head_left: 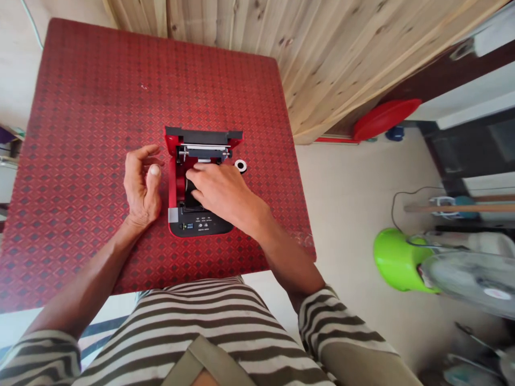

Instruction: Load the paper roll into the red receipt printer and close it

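A small red and black label printer [201, 222] sits on the table with its lid [203, 137] raised, so the roller [205, 152] inside shows. My right hand [219, 185] reaches down into the compartment from the right. Its thumb and fingers are closed on a black roll [190, 194], largely covered by the hand. My left hand [142, 185] rests beside the printer's left wall, holding nothing, its thumb raised and its fingers loosely bent apart. To the right of the printer lies a small roll with a white ring-shaped end [240, 166], black underneath.
The table [100, 107] has a red patterned cover and stands against a wooden plank wall [225, 27]. On the floor to the right are a bright green bucket [396, 260], a fan [478, 284] and a cable. A red basin [386, 119] leans farther back.
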The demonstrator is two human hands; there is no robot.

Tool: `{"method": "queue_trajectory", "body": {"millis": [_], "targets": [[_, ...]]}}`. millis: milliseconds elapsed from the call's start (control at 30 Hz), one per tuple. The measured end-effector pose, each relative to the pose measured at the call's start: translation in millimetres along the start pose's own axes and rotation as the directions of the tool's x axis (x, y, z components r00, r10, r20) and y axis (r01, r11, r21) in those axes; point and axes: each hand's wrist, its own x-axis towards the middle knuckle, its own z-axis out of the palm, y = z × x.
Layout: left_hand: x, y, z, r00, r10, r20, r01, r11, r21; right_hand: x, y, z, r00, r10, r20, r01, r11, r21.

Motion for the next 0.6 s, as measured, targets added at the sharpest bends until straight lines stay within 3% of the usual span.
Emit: {"method": "queue_trajectory", "body": {"millis": [133,267,333,433,500,600], "targets": [[-0.5,-3.3,1.8,1.000,0.018,-0.025,-0.019,0.998,-0.051,-35.2,1.4,-20.1,0.984,0.003,-0.178,0.022,0.990,0.137],[-1.2,-3.2,3.0,1.000,0.029,0.003,-0.029,0.999,-0.030,-87.1,29.8,-24.9,0.884,0.190,-0.427,0.035,0.885,0.465],[-1.4,-3.3,3.8,0.999,0.045,0.004,-0.045,0.998,-0.036,-108.6,48.3,-11.3,0.852,0.327,-0.408,-0.018,0.798,0.603],[-1.0,-2.6,5.9,0.998,0.067,-0.014,-0.068,0.995,-0.068,-126.2,62.9,28.4,0.835,0.486,-0.256,-0.113,0.608,0.786],[-0.4,-1.8,7.4,0.998,0.058,-0.022,-0.060,0.996,-0.073,-129.5,60.6,58.0,0.826,0.538,-0.168,-0.134,0.477,0.869],[1.1,-2.1,8.9,0.999,0.025,-0.032,-0.027,0.998,-0.053,-129.7,49.0,88.9,0.821,0.559,-0.118,-0.156,0.419,0.894]]}}
